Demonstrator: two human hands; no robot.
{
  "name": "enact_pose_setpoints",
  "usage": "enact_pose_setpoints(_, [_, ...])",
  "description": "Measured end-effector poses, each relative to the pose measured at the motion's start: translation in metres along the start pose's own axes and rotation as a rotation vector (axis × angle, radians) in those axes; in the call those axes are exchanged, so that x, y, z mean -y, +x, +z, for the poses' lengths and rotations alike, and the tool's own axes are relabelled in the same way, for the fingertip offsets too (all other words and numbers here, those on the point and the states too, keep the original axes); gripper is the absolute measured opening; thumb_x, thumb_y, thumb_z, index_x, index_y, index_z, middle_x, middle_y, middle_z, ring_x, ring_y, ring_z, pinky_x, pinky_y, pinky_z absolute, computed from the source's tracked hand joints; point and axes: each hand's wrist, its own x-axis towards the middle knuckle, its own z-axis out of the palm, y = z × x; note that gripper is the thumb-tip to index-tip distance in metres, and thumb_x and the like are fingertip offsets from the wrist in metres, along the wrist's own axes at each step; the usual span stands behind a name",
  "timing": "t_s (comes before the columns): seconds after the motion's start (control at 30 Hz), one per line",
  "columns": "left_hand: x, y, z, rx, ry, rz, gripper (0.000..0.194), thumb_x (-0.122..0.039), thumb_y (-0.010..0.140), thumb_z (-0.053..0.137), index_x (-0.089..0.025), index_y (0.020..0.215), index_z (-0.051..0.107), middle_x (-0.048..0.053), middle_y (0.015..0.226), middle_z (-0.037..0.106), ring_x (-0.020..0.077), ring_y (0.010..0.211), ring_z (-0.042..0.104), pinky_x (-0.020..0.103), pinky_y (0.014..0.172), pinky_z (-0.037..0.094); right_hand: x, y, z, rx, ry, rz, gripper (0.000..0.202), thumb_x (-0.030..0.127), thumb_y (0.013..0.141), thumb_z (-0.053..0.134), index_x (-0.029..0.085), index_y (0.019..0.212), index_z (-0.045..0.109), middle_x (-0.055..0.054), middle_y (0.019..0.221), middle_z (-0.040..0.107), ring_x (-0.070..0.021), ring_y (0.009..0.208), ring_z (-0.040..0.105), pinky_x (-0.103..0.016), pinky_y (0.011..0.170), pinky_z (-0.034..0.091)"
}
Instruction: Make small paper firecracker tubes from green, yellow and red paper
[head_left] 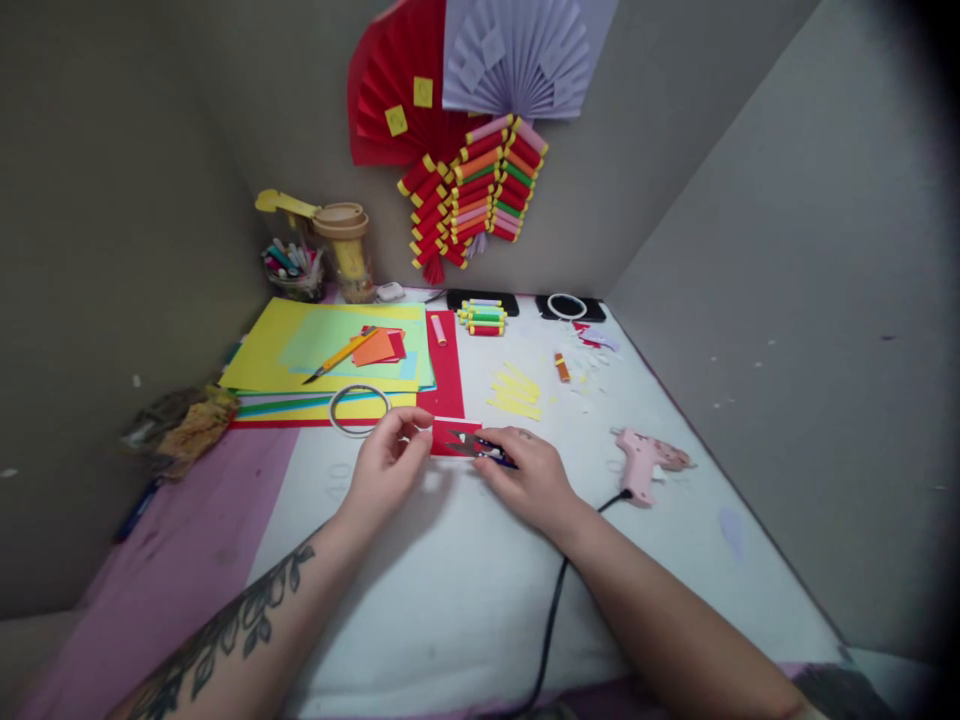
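My right hand [529, 475] is closed around a pair of thread snips [504, 456] with dark handles, its blades apart and pointing left. Under and beside those blades is a small red paper piece [442, 442] with white strips along its upper and lower edges. My left hand [394, 460] pinches at the left edge of this paper, thumb against fingers. A roll of tape [332, 412] stands just behind my left hand, partly covered by it. Yellow paper strips [517, 392] lie beyond my right hand.
Stacked coloured paper [255, 345] at the left carries a craft knife [341, 355] and small paper squares [373, 349]. Rolled paper tubes [484, 318] sit at the back. On the right rests a pink glue gun [640, 465], its black cord [553, 605] running under my right forearm.
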Motion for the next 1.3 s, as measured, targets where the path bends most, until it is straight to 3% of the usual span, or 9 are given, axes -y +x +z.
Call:
enact_pose_setpoints(0.13, [0.005,0.001,-0.003,0.046,0.236,0.236,0.010,-0.027,0.083,0.055,-0.019,0.082,0.060,0.003,0.085,0.058,0.0129,0.072,0.053,0.023,0.058,0.042,-0.003,-0.001,-0.001,-0.030,-0.248,-0.159,0.027,0.031,0.086,0.056,0.017,0.108,0.063,-0.009,0.091,0.071,-0.0198,0.083,0.063,-0.031,0.074,0.049])
enact_pose_setpoints(0.37, [0.017,-0.002,0.002,0.071,0.603,0.511,0.012,-0.025,0.087,0.052,-0.020,0.090,0.062,0.005,0.086,0.058,0.0160,0.081,0.056,0.028,0.071,0.045,0.005,-0.003,-0.001,0.021,-0.469,-0.234,0.029,0.032,0.090,0.051,0.017,0.112,0.062,-0.009,0.095,0.071,-0.0195,0.077,0.058,-0.032,0.068,0.046])
enact_pose_setpoints(0.73, [0.024,-0.003,0.004,-0.019,0.855,0.650,0.016,-0.024,0.086,0.052,-0.021,0.082,0.067,0.004,0.078,0.064,0.0144,0.071,0.056,0.025,0.063,0.041,0.009,-0.006,0.005,0.041,-0.491,-0.238,0.028,0.029,0.090,0.050,0.015,0.113,0.061,-0.010,0.090,0.069,-0.0203,0.078,0.059,-0.032,0.067,0.046])
enact_pose_setpoints(1.03, [0.026,-0.003,0.006,-0.053,0.833,0.667,0.015,-0.022,0.086,0.053,-0.021,0.083,0.067,0.004,0.080,0.066,0.0152,0.074,0.058,0.025,0.066,0.042,0.011,-0.007,0.006,0.002,-0.483,-0.219,0.027,0.028,0.091,0.049,0.014,0.110,0.061,-0.010,0.089,0.070,-0.0205,0.079,0.059,-0.031,0.068,0.047])
enact_pose_setpoints(1.3, [0.025,-0.002,0.003,-0.021,0.881,0.782,0.013,-0.019,0.085,0.055,-0.022,0.088,0.067,0.003,0.080,0.068,0.0161,0.073,0.057,0.027,0.068,0.040,0.012,-0.008,0.006,-0.013,-0.441,-0.181,0.026,0.029,0.090,0.051,0.014,0.108,0.061,-0.009,0.087,0.070,-0.0206,0.079,0.060,-0.031,0.067,0.047])
